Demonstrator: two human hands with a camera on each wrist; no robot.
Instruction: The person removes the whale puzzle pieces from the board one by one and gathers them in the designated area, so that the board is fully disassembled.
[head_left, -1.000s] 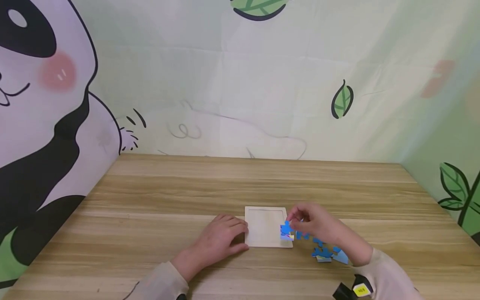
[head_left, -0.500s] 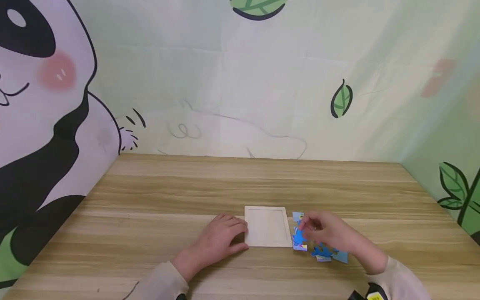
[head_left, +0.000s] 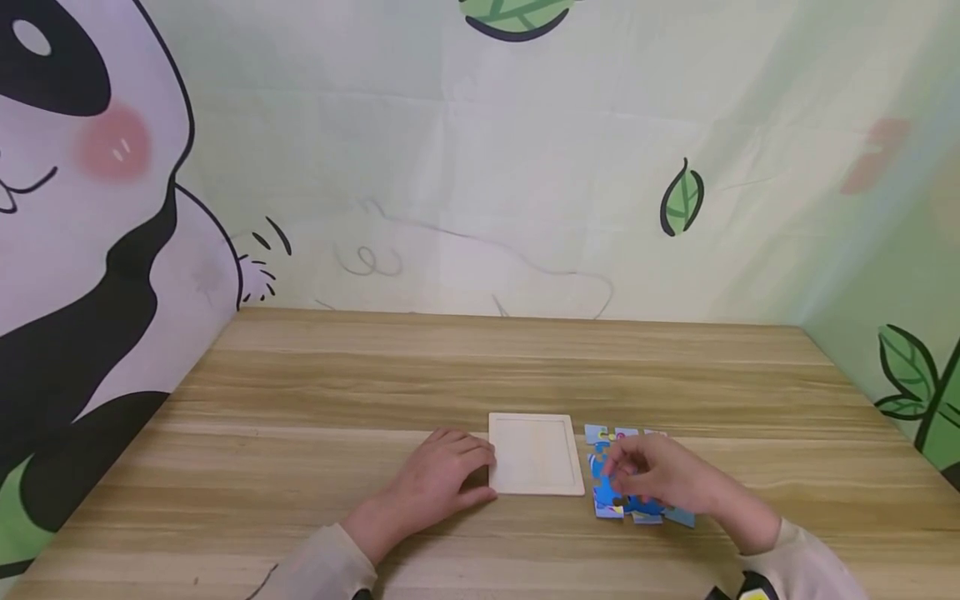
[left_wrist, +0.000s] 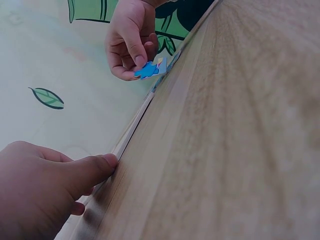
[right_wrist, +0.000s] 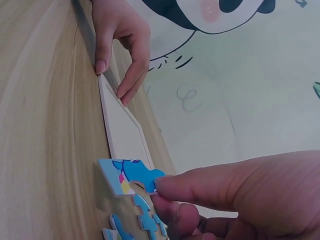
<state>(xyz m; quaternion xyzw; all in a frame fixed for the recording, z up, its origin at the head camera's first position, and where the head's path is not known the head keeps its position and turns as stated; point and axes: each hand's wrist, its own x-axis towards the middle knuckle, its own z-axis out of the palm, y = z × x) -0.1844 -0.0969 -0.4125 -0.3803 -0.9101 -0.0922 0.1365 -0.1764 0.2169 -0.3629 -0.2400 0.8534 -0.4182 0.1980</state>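
Observation:
My left hand point(head_left: 442, 471) rests at the left side of a shallow wooden puzzle tray point(head_left: 534, 454), thumb and fingertips touching its edge. The tray lies flat on the table with a bare inside. My right hand point(head_left: 663, 471) is to the right of the tray, above a group of jigsaw pieces point(head_left: 652, 518), and hides part of them. Between thumb and fingers it pinches a jigsaw piece point(right_wrist: 132, 175), blue with pink and yellow marks. This piece is raised and tilted in both wrist views. Other blue pieces point(right_wrist: 145, 215) lie below it.
The wood-grain table point(head_left: 375, 367) runs back to a pale printed cloth backdrop point(head_left: 487, 167) with leaves and a panda. A dark wrist device with a yellow label point(head_left: 756, 590) shows at the right sleeve.
My right hand has moved right with the jigsaw piece, from the tray's right edge to over the loose pieces, then slightly nearer the front. My left hand and the tray stay put.

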